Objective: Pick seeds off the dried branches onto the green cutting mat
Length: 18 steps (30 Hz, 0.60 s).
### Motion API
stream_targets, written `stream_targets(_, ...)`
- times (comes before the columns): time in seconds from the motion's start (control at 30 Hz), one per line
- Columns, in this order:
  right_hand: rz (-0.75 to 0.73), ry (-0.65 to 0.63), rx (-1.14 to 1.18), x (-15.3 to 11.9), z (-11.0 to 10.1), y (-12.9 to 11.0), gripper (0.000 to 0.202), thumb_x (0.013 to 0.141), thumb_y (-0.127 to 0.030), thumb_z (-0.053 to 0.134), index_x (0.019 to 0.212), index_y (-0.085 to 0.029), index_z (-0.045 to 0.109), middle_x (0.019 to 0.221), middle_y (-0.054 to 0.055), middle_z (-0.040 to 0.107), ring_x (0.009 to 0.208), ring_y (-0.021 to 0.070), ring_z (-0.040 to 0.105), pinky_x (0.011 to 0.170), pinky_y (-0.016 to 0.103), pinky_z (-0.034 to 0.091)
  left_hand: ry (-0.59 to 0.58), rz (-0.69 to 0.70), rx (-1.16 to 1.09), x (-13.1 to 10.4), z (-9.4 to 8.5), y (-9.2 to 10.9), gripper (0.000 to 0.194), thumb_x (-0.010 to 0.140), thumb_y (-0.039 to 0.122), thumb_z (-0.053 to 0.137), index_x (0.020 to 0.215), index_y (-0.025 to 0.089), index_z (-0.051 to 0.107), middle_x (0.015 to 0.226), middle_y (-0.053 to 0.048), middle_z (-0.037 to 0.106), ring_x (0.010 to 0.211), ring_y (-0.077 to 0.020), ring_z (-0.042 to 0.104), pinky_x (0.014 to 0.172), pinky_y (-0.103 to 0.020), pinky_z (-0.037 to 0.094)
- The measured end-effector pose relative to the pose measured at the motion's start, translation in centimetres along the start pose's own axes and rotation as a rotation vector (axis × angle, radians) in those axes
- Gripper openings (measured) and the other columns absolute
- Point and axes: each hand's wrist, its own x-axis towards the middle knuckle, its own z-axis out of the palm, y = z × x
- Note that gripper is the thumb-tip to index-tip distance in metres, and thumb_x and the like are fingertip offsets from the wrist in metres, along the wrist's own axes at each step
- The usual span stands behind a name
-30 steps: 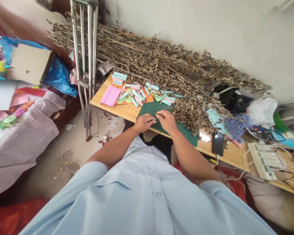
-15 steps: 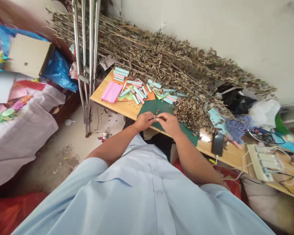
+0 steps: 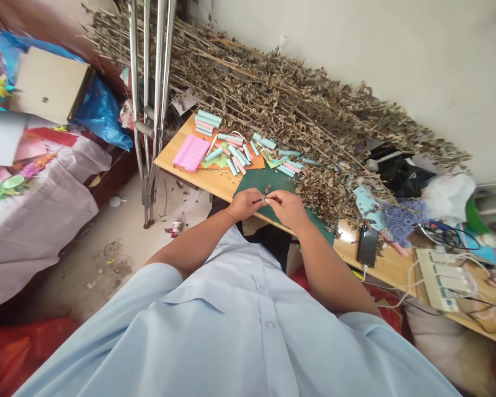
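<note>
My left hand (image 3: 246, 204) and my right hand (image 3: 287, 209) meet fingertip to fingertip over the near edge of a dark green mat (image 3: 254, 179). Both are closed in a pinch around something tiny, too small to name. Right of the fingers, a heap of crumbled dried leaves (image 3: 320, 190) covers part of the mat. Just beyond the hands lie several light blue and pink paper rolls (image 3: 240, 154), on orange and green sheets. A folded pink paper (image 3: 190, 153) is to their left.
Long dried leafy stalks (image 3: 273, 94) spread along the wall behind the wooden table (image 3: 173, 160). Metal crutches (image 3: 149, 127) lean at its left end. On the right are a phone (image 3: 367, 245) on a cable, blue yarn (image 3: 403, 220) and a power strip (image 3: 436, 281).
The view has shifted slightly. Both hands stay pinched together at nearly the same spot, the fingertips only slightly altered.
</note>
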Motion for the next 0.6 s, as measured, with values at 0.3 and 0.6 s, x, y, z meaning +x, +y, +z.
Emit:
stream_targets(0.3,-0.156,-0.122,-0.201,0.9,-1.3,-1.3,0.016,0.091,-0.021,0.057,0.084,-0.021,0.071,0.088,0.005,0.072,0.084,0.0198,0.064,0.081,0.030,0.046,-0.005,-0.001,0.012,0.0,0.0,0.3,0.035,0.099,0.046,0.056,0.101,0.017,0.076,0.096,-0.010,0.072,0.092,-0.0186,0.066,0.084,-0.030,0.052)
stream_targets(0.6,-0.171,-0.322,-0.551,2.8,-1.6,-2.7,0.014,0.089,-0.017,0.057,0.089,-0.019,0.071,0.095,0.009,0.072,0.088,0.0224,0.064,0.079,0.031,0.041,-0.041,0.005,0.051,0.0,-0.1,0.4,0.040,0.101,0.048,0.051,0.088,0.017,0.072,0.092,-0.009,0.068,0.088,-0.0176,0.064,0.080,-0.028,0.050)
